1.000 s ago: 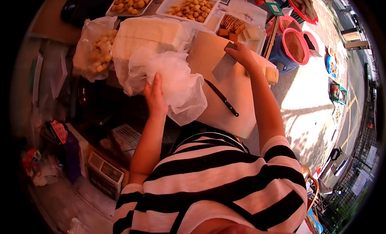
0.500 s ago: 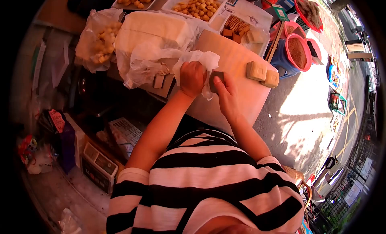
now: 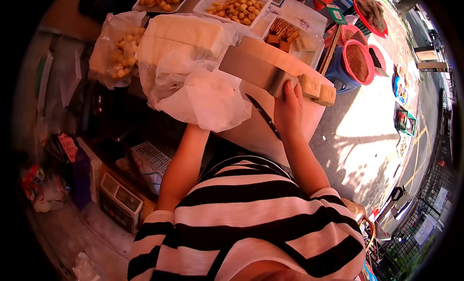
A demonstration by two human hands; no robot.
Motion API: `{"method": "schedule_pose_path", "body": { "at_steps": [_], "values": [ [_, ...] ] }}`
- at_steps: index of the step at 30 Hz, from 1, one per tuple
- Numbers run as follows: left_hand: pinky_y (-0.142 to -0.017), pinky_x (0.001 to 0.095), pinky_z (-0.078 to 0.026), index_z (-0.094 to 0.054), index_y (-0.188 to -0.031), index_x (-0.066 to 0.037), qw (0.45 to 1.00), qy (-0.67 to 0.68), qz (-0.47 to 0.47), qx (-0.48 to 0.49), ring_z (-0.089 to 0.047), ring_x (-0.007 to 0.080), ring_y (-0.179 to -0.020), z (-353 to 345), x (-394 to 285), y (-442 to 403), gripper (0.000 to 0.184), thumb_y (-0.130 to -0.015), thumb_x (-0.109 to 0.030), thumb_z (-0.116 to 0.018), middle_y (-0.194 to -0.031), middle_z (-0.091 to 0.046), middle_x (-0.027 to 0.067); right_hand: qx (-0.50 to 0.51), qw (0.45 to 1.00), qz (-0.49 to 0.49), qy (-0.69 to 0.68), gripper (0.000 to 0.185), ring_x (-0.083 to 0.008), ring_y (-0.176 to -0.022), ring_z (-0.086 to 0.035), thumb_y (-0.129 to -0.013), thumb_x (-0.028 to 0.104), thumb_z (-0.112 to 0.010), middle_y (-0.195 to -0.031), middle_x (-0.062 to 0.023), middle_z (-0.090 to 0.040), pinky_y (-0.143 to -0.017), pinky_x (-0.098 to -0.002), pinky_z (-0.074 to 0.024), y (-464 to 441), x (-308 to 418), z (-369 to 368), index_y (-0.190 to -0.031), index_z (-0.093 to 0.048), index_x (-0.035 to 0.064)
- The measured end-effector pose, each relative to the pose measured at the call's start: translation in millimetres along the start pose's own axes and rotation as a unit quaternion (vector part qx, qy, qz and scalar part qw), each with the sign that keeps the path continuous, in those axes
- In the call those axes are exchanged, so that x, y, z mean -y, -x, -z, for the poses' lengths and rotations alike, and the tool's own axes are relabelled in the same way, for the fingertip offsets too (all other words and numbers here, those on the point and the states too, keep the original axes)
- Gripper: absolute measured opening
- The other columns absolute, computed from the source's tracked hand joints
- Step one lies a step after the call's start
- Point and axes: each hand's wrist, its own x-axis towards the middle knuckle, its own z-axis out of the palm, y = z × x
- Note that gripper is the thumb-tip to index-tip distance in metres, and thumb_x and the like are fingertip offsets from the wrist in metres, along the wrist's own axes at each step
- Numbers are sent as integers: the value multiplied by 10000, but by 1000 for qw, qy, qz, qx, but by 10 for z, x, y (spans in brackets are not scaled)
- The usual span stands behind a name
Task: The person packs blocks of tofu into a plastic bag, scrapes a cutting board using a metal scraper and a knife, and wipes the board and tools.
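My right hand [image 3: 289,105] is closed on one end of a wide flat metal blade [image 3: 249,68], which is held over the pale board [image 3: 270,51]. Close to its knuckles sit two stamped beige tofu blocks [image 3: 316,90]. Left of that wrist lies a narrow dark knife [image 3: 263,116]. A thin white plastic bag [image 3: 210,100] covers my left hand, so only its wrist [image 3: 196,130] and forearm show and the fingers are hidden. Just beyond the bag is a large white tofu slab [image 3: 183,32], partly under plastic film.
Trays of golden fried puffs [image 3: 237,8] stand at the back, with a tray of brown sliced pieces [image 3: 282,35] to their right. A bag of puffs [image 3: 125,51] is at the left. Pink-rimmed buckets [image 3: 358,63] stand beyond the right edge. A scale [image 3: 121,199] is lower left.
The bag, bunched in my left fist before, is now spread over that hand. My right hand has moved right and turned the blade, showing its broad face and uncovering the dark knife.
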Motion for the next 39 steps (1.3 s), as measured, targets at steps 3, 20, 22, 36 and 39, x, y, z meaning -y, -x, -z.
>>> {"method": "schedule_pose_path", "body": {
  "at_steps": [3, 20, 22, 36, 39],
  "values": [
    [-637, 361, -439, -596, -800, -36, 995, 14, -19, 94, -571, 248, -724, -210, 4, 307, 259, -854, -286, -556, -770, -579, 160, 20, 1000, -20, 2, 291, -122, -1096, -469, -956, 189, -431, -1177, -45, -520, -921, -272, -382, 23, -213, -21, -1214, -455, 58],
    [-753, 363, -456, -600, -956, -25, 891, -287, -226, 271, -579, 251, -897, 100, 237, 108, 312, -852, -315, -552, -954, -609, 144, 95, 985, -8, 141, 302, -74, -966, -461, -924, 190, -524, -1025, -8, -528, -856, -230, -379, 480, -400, -87, -1172, -517, 18],
    [-766, 364, -458, -601, -974, -24, 870, -313, -242, 296, -580, 251, -917, 144, 276, 87, 323, -852, -319, -552, -976, -613, 142, 65, 992, -12, 111, 290, -75, -980, -470, -931, 193, -509, -1041, -7, -545, -877, -236, -365, 496, -387, -88, -1164, -518, 22],
    [-931, 356, -344, -570, -1070, -22, 651, -675, -14, 348, -505, 240, -1079, -649, -400, 472, 565, -743, -478, -632, -1105, -570, 127, -98, 993, 41, -46, 182, -104, -942, -534, -931, 230, -492, -1044, 39, -590, -821, -323, -402, 161, -35, 170, -1092, -526, 150],
    [-966, 353, -330, -541, -1104, -35, 844, -420, 64, 327, -504, 204, -1090, -412, -666, 368, 504, -814, -444, -598, -1130, -567, 93, -37, 995, 26, -84, 220, -126, -1001, -543, -936, 221, -485, -1086, 2, -593, -866, -322, -405, 275, -153, -28, -1131, -516, 123]
  ]
}}
